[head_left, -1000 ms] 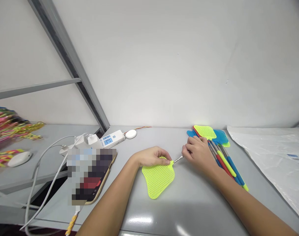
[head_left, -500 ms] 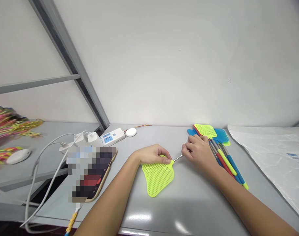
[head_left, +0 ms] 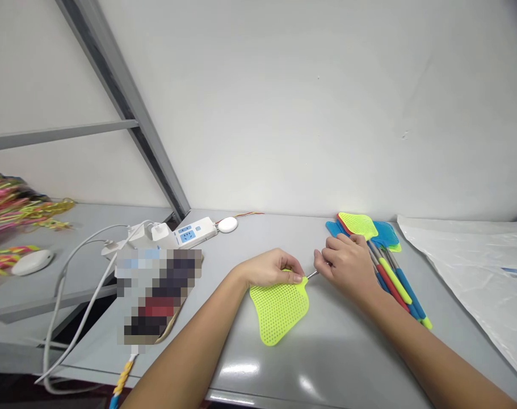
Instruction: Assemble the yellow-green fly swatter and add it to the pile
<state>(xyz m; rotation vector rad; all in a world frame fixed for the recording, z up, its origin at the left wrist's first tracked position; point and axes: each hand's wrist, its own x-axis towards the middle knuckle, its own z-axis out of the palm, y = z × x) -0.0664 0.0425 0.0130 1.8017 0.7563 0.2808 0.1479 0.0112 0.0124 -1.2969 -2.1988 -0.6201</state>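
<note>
A neon yellow mesh swatter head (head_left: pixel 279 309) lies flat on the grey table (head_left: pixel 335 352). My left hand (head_left: pixel 270 268) is closed, pinching its top edge near the socket. A thin metal rod (head_left: pixel 312 275) meets that socket from the right. My right hand (head_left: pixel 347 262) is closed round the rod's other end. Just beyond my right hand lies a pile of finished fly swatters (head_left: pixel 381 255) with yellow, blue and red heads and coloured handles.
A phone (head_left: pixel 156 301) lies left of my arm, with a white power strip (head_left: pixel 185 233), plugs and cables behind it. A small white puck (head_left: pixel 227 224) sits by the wall. Clear plastic sheeting (head_left: pixel 475 272) covers the right. Colourful strands (head_left: pixel 15 210) lie far left.
My hands and the yellow head have shifted slightly right. The gap between my hands has narrowed, so less of the rod shows. The view has tilted a little.
</note>
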